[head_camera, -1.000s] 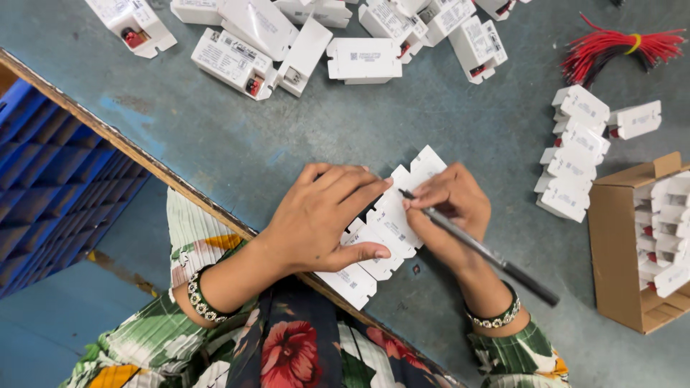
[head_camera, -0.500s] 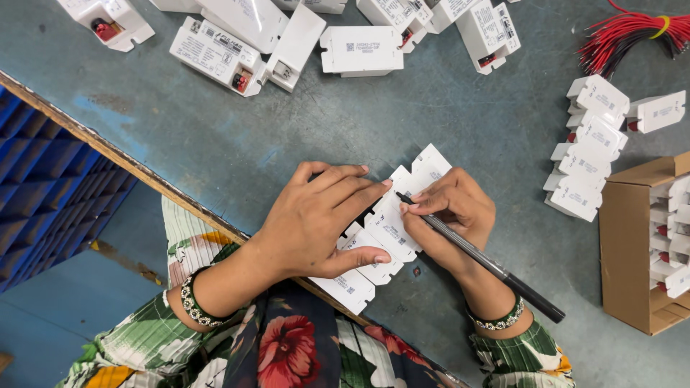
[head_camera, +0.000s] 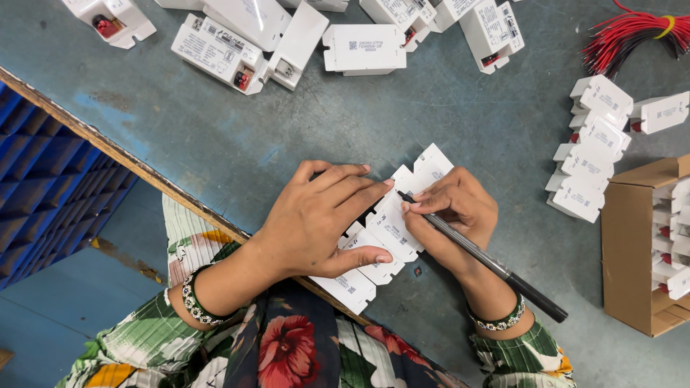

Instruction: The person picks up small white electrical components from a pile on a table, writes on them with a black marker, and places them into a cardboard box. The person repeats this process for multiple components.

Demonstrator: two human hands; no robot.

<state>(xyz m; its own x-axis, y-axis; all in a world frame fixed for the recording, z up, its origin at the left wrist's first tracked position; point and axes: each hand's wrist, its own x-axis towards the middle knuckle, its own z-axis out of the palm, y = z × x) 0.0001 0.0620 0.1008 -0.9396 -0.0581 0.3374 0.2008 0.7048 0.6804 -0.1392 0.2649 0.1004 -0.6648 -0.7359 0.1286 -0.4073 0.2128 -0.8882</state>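
Observation:
A row of white plastic modules (head_camera: pixel 392 219) lies side by side near the front edge of the blue-grey table (head_camera: pixel 215 144). My left hand (head_camera: pixel 323 219) rests flat on the row, fingers spread, holding it down. My right hand (head_camera: pixel 453 212) grips a black pen (head_camera: pixel 496 266), with its tip touching the top of one module in the middle of the row. Handwritten marks show on the nearer modules.
More white modules (head_camera: pixel 244 39) lie scattered along the far edge. Another stack of white modules (head_camera: pixel 593 147) sits at right, beside an open cardboard box (head_camera: pixel 636 251) holding several more. A bundle of red wires (head_camera: pixel 629 32) lies top right. A blue crate (head_camera: pixel 43 187) stands below the table's left edge.
Both hands stay on the row of modules. The pen tip has shifted slightly along the row; the view has moved a little.

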